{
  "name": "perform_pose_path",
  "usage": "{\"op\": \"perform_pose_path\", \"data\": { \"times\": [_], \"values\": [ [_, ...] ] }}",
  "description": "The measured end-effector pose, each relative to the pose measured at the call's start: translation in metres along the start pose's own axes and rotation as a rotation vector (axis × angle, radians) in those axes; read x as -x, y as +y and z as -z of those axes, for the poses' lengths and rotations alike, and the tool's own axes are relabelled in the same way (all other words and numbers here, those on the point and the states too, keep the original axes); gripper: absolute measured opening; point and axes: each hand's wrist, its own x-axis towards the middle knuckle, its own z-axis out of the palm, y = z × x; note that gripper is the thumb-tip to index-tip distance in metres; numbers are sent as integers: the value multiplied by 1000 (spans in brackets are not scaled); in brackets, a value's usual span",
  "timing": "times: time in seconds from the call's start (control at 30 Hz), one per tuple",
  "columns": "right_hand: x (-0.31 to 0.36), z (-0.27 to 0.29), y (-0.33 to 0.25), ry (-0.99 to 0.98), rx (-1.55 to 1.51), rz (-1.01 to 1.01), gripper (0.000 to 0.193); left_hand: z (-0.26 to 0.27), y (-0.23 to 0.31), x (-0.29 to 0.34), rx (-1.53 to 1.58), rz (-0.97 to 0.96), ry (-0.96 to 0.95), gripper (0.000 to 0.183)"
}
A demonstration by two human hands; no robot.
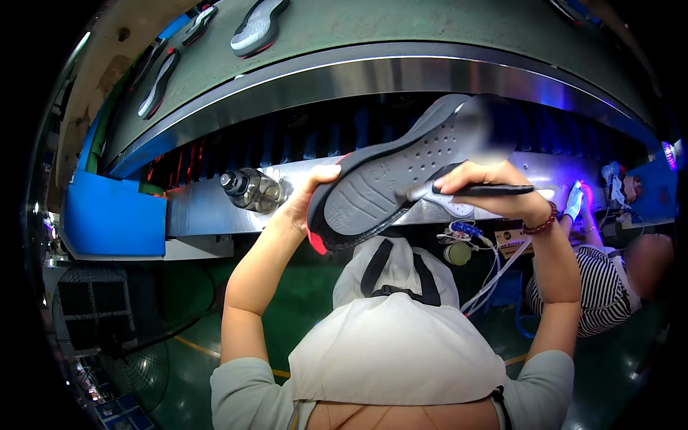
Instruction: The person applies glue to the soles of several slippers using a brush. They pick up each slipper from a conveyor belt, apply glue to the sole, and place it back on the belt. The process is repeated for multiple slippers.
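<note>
A grey shoe sole (383, 179) with a black rim and a red heel edge is held up at a slant in front of me. My left hand (304, 197) grips its heel end, with the thumb on the rim. A brush (498, 190) with a black handle is pinched in my right hand (494, 183). The pale brush tip reaches the face of the sole near its middle. The sole's far end is blurred. Beneath my right hand, a light perforated sole (455, 206) lies on the metal ledge, partly hidden.
A dark clear bottle (252, 190) stands on the metal ledge (193, 211) at left. Beyond the steel rail (344, 77), the green conveyor belt (373, 29) carries several soles, including a grey one (259, 27). At right, a person in stripes (591, 287) works under violet light. Cables (494, 276) hang nearby.
</note>
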Motion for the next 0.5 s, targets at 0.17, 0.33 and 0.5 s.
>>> {"op": "perform_pose_path", "data": {
  "times": [0.17, 0.33, 0.5],
  "values": [
    [7, -4, -30, -65, 109, 105, 19, 11, 25, 10, -121, 25, -7, 53],
    [9, -24, -55, 392, -206, 100, 23, 43, -8, -43, 95, -322, -566, 66],
    [6, -55, 9, 617, -549, -337, 16, 20, -64, -105, 288, -254, -215, 79]
  ]
}}
